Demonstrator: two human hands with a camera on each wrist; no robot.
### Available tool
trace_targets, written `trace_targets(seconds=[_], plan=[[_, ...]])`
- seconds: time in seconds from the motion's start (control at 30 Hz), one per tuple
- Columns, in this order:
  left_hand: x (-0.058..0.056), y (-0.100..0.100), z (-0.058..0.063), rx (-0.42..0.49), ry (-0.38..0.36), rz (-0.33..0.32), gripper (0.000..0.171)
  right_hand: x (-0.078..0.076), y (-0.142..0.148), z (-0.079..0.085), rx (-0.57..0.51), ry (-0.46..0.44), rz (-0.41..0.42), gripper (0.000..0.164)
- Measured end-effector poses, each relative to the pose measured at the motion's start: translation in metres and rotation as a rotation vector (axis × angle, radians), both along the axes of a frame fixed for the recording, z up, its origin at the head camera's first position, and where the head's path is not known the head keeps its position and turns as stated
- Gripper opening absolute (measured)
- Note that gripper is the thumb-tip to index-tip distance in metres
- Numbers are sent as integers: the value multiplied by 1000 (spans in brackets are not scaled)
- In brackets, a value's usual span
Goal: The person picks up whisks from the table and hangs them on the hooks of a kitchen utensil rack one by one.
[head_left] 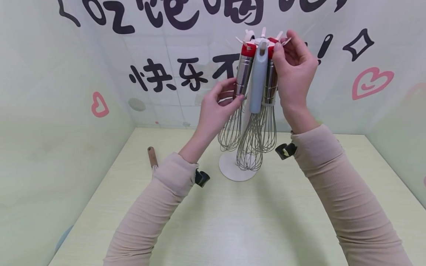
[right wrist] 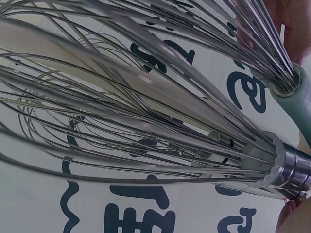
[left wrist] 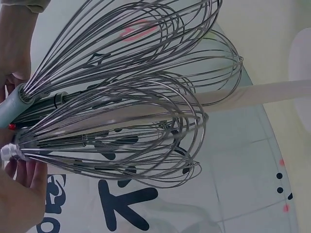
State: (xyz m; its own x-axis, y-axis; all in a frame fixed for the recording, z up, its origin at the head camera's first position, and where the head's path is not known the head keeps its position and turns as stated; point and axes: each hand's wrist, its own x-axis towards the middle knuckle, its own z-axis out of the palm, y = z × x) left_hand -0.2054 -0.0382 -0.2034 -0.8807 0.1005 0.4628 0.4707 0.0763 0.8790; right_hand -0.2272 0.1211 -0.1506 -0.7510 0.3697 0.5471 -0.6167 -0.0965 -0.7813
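Note:
Several whisks hang from the hooks point(head_left: 264, 32) at the top of a tall white stand. In the head view my left hand point(head_left: 219, 99) holds the silver handle of the left red-topped whisk point(head_left: 244, 72) low down, thumb in front. My right hand point(head_left: 296, 70) pinches the upper end of the right red-topped silver whisk point(head_left: 270, 85), beside a hook. Between them hangs a whisk with a pale blue handle point(head_left: 258, 83). In the left wrist view, left-hand fingers point(left wrist: 34, 177) lie behind a handle. Large in the right wrist view is the silver whisk's collar point(right wrist: 284, 160).
The stand's round white base point(head_left: 231, 171) sits on the pale wooden table point(head_left: 233, 221). To the left lies a brown-handled utensil point(head_left: 152, 157), partly hidden by my left sleeve. A lettered wall point(head_left: 166, 111) closes off the back, with side walls left and right.

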Motion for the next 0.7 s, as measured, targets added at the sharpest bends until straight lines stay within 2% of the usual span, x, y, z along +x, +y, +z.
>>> trace_targets(seconds=[0.27, 0.5, 0.7], plan=[[-2, 3, -4, -10, -14, 3, 44, 2, 0, 1, 1, -17, 18, 47], [-1, 1, -6, -3, -20, 6, 42, 2, -1, 0, -10, 8, 25, 35], [-1, -3, -6, -16, -22, 22, 40, 2, 1, 1, -6, -1, 19, 32]])
